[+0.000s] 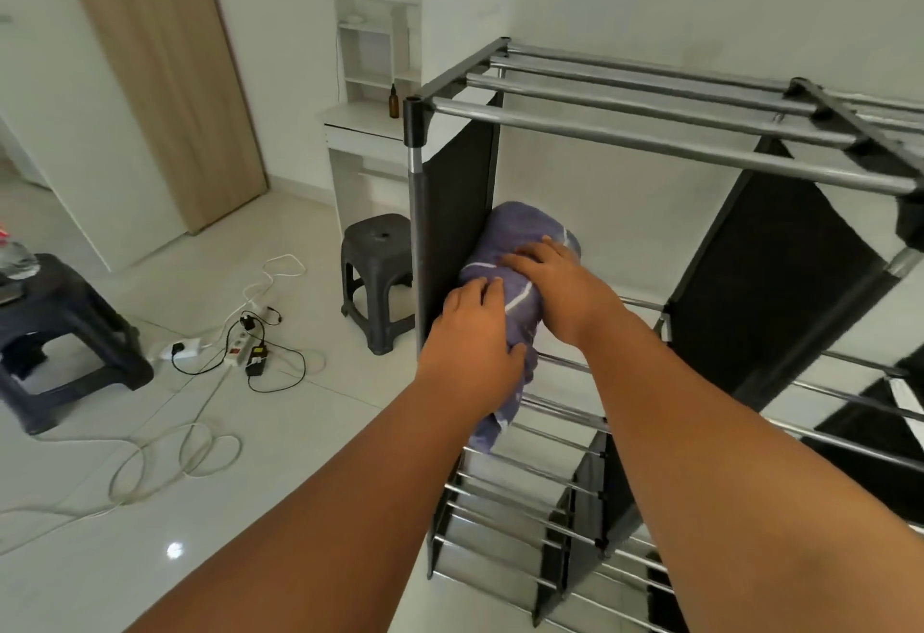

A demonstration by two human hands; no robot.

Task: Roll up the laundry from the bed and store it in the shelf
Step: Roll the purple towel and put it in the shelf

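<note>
Rolled purple towel with white stripes (pixel 515 277), lying on the upper-tier bars of the metal-tube shelf rack with black fabric side panels (pixel 650 132), in the leftmost compartment, pressing against the black left panel; loose end hanging down over the front bars. Left hand (pixel 475 347) clamping the near end of the roll, fingers (pixel 480 290) curling over the top, thumb underneath. Right hand (pixel 555 282) lying flat on top of the roll, fingers spread, pressing down rather than gripping. Both forearms reaching in from the lower edge. To the left of the rack, standing on the glossy white tile floor (pixel 280 432): a dark plastic stool (pixel 377 277); farther left, a second dark stool (pixel 65 332). Between them, a white power strip (pixel 237 350) with tangled black and white cables. Behind, a white desk (pixel 365 127) bearing a small brown bottle (pixel 394 102), beside a light wooden door (pixel 165 72).
</note>
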